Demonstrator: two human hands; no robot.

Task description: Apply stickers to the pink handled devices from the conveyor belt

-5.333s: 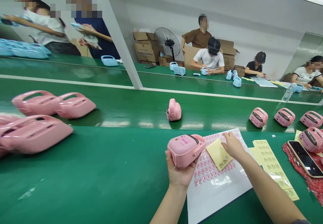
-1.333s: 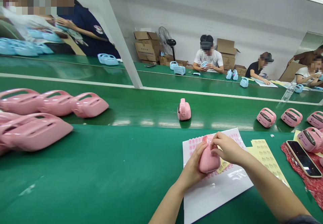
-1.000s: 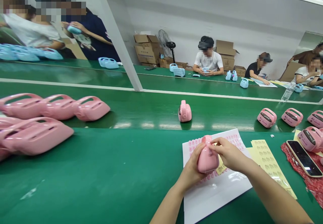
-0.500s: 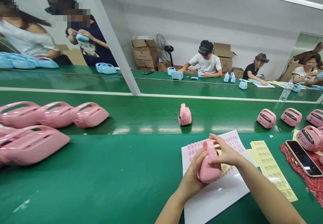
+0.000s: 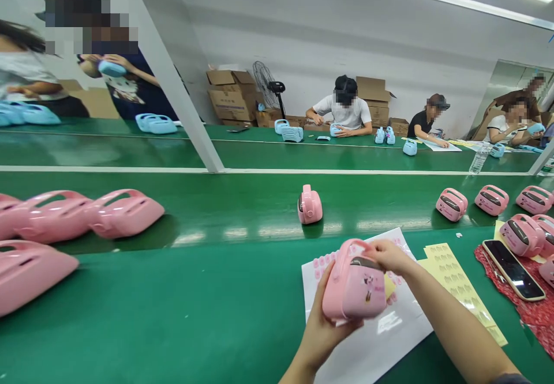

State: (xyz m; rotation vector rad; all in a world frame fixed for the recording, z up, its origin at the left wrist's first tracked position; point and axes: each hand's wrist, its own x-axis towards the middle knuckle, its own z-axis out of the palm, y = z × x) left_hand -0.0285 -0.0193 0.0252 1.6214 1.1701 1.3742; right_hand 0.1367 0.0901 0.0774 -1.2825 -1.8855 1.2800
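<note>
A glossy pink plastic case point(image 5: 357, 294) with a carrying handle is held tilted above the table, its dark window and small printed figures facing up and right. My left hand point(image 5: 322, 329) is wrapped round its left end and underside. At the upper right corner, near the handle's end, my right hand point(image 5: 389, 256) is closed on the case; its fingertips are partly hidden. Beneath lies a white sheet point(image 5: 367, 358) with rows of small pink stickers, partly covered by the case. A bit of yellow paper point(image 5: 389, 285) shows behind the case.
Yellow sticker sheets point(image 5: 461, 292) lie to the right, beside a phone point(image 5: 513, 270) on red wrap point(image 5: 536, 320). Plain pink cases point(image 5: 125, 214) line the left; one pink case point(image 5: 310, 205) stands mid-belt, several decorated ones point(image 5: 452, 204) at right. Co-workers point(image 5: 346, 107) handle blue cases opposite.
The pink case has turned so its window and printed side now show. My right hand has moved from its side to its upper right corner. The view has shifted slightly.
</note>
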